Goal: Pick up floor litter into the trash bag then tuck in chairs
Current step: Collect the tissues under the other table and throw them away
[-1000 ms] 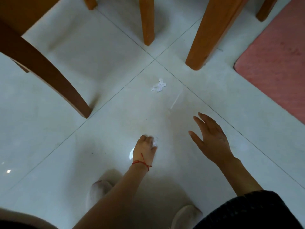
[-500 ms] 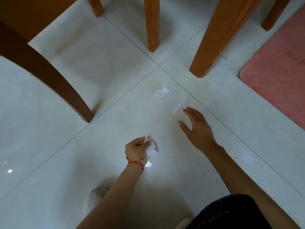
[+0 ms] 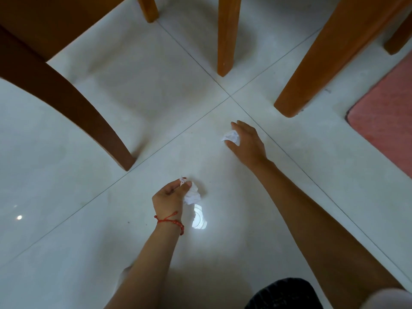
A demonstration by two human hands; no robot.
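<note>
Head view: the left hand (image 3: 170, 196), at about 6 o'clock near frame centre, pinches a crumpled white tissue (image 3: 192, 194) between curled fingers above the pale tiled floor (image 3: 93, 230). The right hand (image 3: 246, 141), at about 1 o'clock from it, closes thumb and fingers round a second paper scrap (image 3: 231, 136) at floor level, with wooden chair legs (image 3: 226, 36) at 12 o'clock and a pink mat (image 3: 388, 112) at 3 o'clock.

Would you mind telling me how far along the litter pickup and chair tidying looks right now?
Done: the left hand holds one crumpled paper off the floor. In hand: the right hand is closing round a second paper scrap. Left: bagging both, though no trash bag is in view, then tucking in the chairs.
</note>
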